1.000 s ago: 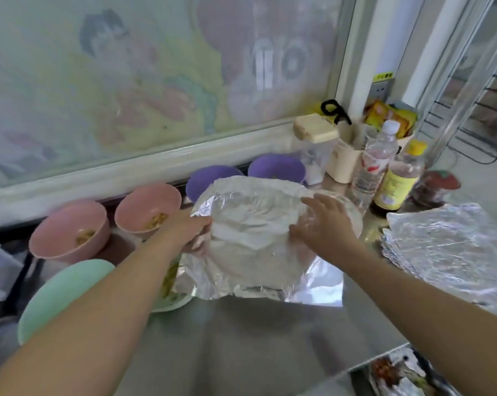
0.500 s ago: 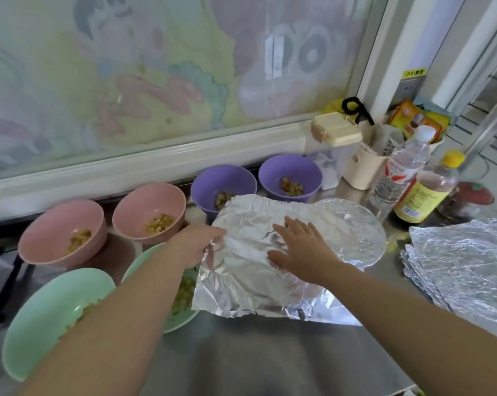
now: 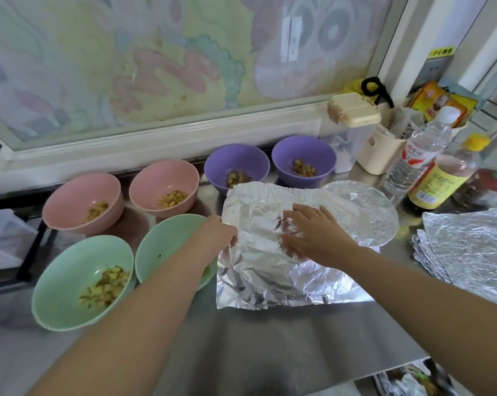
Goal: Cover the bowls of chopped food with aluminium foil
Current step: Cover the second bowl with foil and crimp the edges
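Note:
A crumpled foil sheet (image 3: 258, 270) lies draped over a bowl hidden beneath it, in the middle of the steel counter. My left hand (image 3: 218, 235) grips the sheet's left edge. My right hand (image 3: 313, 232) lies flat on top of the foil, fingers spread. To the right stands a bowl fully wrapped in foil (image 3: 367, 207). Uncovered bowls of chopped food sit to the left: two green (image 3: 70, 284) (image 3: 167, 247), two pink (image 3: 78, 201) (image 3: 161, 187), two purple (image 3: 235, 164) (image 3: 304, 161).
A stack of foil sheets (image 3: 467, 247) lies at the right. Two bottles (image 3: 418, 150) (image 3: 441, 178), a cream holder (image 3: 381, 150) and a lidded container (image 3: 352, 112) stand at the back right. The steel counter (image 3: 270, 344) runs toward me; the window sill (image 3: 156, 141) bounds the back.
The view has tilted down and come nearer. The foil now lies lower over the bowl. My right hand slid left from the sheet's right side to its middle; my left hand kept the left edge.

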Tool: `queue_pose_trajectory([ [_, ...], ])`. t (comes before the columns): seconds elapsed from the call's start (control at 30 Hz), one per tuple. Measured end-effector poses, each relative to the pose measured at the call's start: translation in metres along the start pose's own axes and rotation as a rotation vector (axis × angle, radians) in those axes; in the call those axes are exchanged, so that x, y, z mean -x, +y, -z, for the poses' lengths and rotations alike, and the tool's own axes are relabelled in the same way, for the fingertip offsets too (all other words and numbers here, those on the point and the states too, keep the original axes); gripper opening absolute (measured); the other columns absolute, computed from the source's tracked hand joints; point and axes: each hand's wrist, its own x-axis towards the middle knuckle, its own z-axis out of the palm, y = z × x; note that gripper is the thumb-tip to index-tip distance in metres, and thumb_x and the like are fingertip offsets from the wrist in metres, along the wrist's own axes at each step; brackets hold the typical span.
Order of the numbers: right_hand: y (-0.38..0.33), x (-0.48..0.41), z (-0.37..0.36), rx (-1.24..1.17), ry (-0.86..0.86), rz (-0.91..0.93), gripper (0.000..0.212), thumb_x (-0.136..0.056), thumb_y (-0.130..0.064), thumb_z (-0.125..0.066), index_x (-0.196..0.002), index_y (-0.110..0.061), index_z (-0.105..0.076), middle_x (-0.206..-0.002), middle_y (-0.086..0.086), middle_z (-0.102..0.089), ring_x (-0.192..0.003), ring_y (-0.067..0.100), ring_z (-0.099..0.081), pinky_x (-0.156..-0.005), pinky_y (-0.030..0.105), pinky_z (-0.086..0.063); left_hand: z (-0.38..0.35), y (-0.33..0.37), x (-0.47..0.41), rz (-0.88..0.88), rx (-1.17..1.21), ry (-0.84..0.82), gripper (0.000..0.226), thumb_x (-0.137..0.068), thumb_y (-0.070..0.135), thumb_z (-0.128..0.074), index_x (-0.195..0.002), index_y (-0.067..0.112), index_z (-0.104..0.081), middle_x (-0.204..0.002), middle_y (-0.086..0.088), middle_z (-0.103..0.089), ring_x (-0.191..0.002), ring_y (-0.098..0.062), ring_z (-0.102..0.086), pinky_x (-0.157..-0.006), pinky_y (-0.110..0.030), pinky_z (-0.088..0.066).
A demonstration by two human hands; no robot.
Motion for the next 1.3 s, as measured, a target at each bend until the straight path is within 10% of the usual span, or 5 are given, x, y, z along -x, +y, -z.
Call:
queue_pose_trajectory([
  [0.67, -0.024, -0.021, 0.003, 0.169, -0.083, 0.058, 0.037, -0.103, -0.047, -0.041, -0.126, -0.023, -0.057, -0.118, 0.004, -0.066, -0.111, 0.026, -0.061, -0.102, 0.041, -0.035, -0.021, -0.064, 0.056, -0.071, 0.014, 0.081, 0.023, -0.071, 0.003, -0.059, -0.094, 0.001, -0.062, -0.087, -0.018, -0.070, -0.068, -0.023, -0.060, -0.058, -0.029, -0.044],
  [0.83, -0.034, 0.010, 0.011, 0.262, -0.226, 0.062, 0.070, -0.090, -0.060, -0.010, -0.123, -0.025, -0.061, -0.119, -0.002, -0.055, -0.114, 0.024, -0.056, -0.087, 0.036, -0.033, -0.020, -0.073, 0.070, -0.093, -0.006, 0.004, 0.019, -0.075, 0.002, -0.055, -0.092, 0.004, -0.064, -0.083, -0.015, -0.073, -0.064, -0.021, -0.063, -0.065, -0.032, -0.051],
  [1.13, -0.034, 0.060, 0.001, 0.083, -0.133, -0.145, 0.034, -0.104, -0.047, -0.040, -0.114, -0.020, -0.056, -0.087, 0.005, -0.058, -0.088, 0.025, -0.060, -0.086, 0.038, -0.050, -0.018, -0.088, 0.086, -0.083, 0.055, -0.152, 0.011, -0.079, 0.001, -0.056, -0.083, 0.002, -0.065, -0.072, -0.013, -0.073, -0.061, -0.021, -0.059, -0.059, -0.027, -0.043],
  [1.3, -0.022, 0.088, -0.021, 0.027, -0.061, -0.194, 0.062, -0.098, -0.063, -0.035, -0.149, -0.027, -0.040, -0.144, 0.006, -0.049, -0.135, 0.032, -0.046, -0.110, 0.047, -0.039, -0.022, -0.089, 0.087, -0.030, 0.121, -0.198, 0.026, -0.067, 0.009, -0.059, -0.089, -0.002, -0.066, -0.078, -0.019, -0.073, -0.062, -0.025, -0.055, -0.060, -0.029, -0.040],
])
